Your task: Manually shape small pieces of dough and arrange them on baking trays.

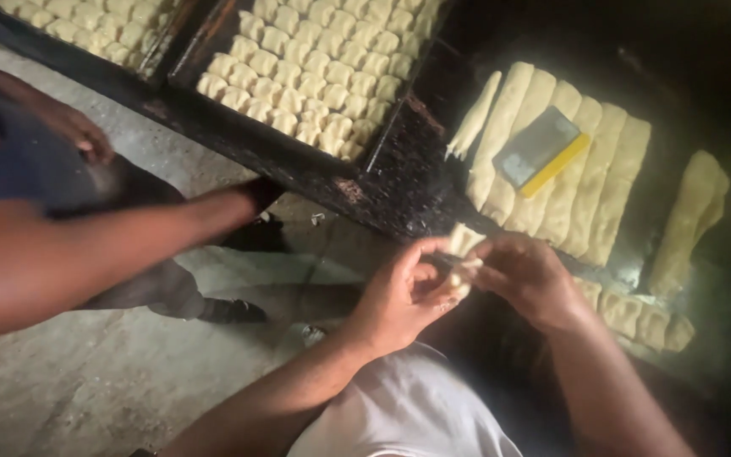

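Note:
My left hand (403, 296) and my right hand (528, 278) meet at the middle of the view, both pinching one small piece of pale dough (462, 272) between the fingertips. Another small dough piece (464, 239) lies just above them on the dark table. Long strips of dough (581, 182) lie side by side on the table beyond my hands. A flat scraper with a yellow edge (543, 151) rests on top of those strips.
A dark tray (298, 165) packed with several rows of small dough pieces (315, 72) sits at the top centre, and a second tray (86, 25) at the top left. A co-worker's arm (86, 245) reaches in from the left. Cut dough pieces (640, 317) lie right of my hand.

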